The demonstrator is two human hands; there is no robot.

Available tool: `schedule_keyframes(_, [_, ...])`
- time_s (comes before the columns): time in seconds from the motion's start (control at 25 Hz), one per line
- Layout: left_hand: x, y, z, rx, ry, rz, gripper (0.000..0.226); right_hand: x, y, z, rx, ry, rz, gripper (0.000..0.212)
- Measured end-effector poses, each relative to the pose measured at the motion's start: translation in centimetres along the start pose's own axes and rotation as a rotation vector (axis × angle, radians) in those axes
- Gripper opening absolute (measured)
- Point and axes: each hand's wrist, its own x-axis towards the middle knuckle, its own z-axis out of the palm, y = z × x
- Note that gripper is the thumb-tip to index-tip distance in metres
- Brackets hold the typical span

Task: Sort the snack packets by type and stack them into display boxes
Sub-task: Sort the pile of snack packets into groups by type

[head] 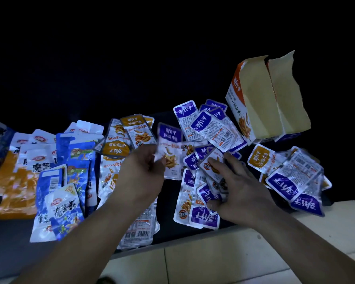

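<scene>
Head view: left hand [139,171] pinches purple-topped packet [169,144] by lower edge. Right hand [240,193] spread, fingers resting on purple packet pile [203,218]. Display box [254,103] beyond right hand, flaps open. Blue packets [74,160] left of left hand.

one open orange-and-white cardboard display box [252,103] beyond the fingers of the right hand [242,193]. purple-topped silver foil packets [213,128] around those fingers: a dozen-plus, too overlapped to pin down. orange-topped silver foil packets [135,130] past the left hand [140,173] fingertips, about five. blue plastic packets [78,152] further left, roughly six. orange-and-white packets [19,181] beyond them, about four.
</scene>
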Motion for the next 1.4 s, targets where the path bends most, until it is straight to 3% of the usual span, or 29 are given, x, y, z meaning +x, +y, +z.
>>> schedule_keyframes(0.16, [-1.2,1.0,1.1,-0.207,0.001,-0.102,0.016,0.0,0.0,0.2,0.04,0.014,0.016,0.106])
schedule_keyframes(0.24, [-0.1,1.3,1.9,-0.283,-0.076,-0.121,0.028,-0.3,0.4,0.4,0.129,0.075,0.02,0.105])
schedule_keyframes(0.36, [0.4,0.3,1.8,-0.036,-0.138,-0.093,0.049,-0.6,1.0,1.1,0.318,0.221,0.033,0.096])
schedule_keyframes(0.44, [-1.1,-0.8,1.7,0.128,-0.106,-0.03,0.032,-0.8,0.8,1.4,0.277,0.295,0.001,0.093])
schedule_keyframes(0.52, [-2.9,-1.1,2.3,0.121,-0.172,-0.026,0.027,-0.7,0.3,1.6,0.232,0.322,-0.06,0.095])
schedule_keyframes(0.64, [-4.0,-2.2,4.1,0.112,-0.207,0.089,0.053,-0.7,-0.5,1.4,0.341,0.272,-0.084,0.091])
schedule_keyframes(0.76, [-4.1,-2.5,5.1,0.165,-0.178,0.236,0.062,-1.4,0.4,0.9,0.517,0.267,-0.104,0.078])
schedule_keyframes(0.92, [-4.9,-1.5,5.9,0.254,-0.2,0.338,0.051,-4.1,3.4,-0.7,0.587,0.375,0.011,0.057])
schedule_keyframes(1.04, [-4.1,1.5,8.2,0.25,-0.311,0.435,0.04,-5.9,7.3,-2.1,0.484,0.514,0.173,0.036])
schedule_keyframes(1.08, [-3.3,2.7,9.2,0.289,-0.356,0.5,0.038,-6.4,8.7,-2.5,0.392,0.546,0.241,0.029])
schedule_keyframes(1.16, [-1.3,5.6,11.0,0.55,-0.462,0.612,0.052,-6.8,10.7,-2.6,0.216,0.586,0.333,0.038])
schedule_keyframes(1.24, [0.2,8.3,12.8,0.932,-0.536,0.625,0.074,-7.1,11.8,-1.8,0.14,0.596,0.233,0.052])
schedule_keyframes(1.32, [0.4,9.1,14.7,1.135,-0.538,0.666,0.084,-7.1,12.1,-0.5,0.113,0.466,0.155,0.058])
schedule_keyframes(1.4, [0.1,8.3,16.2,1.172,-0.518,0.651,0.091,-7.2,12.5,0.5,0.083,0.357,0.171,0.06])
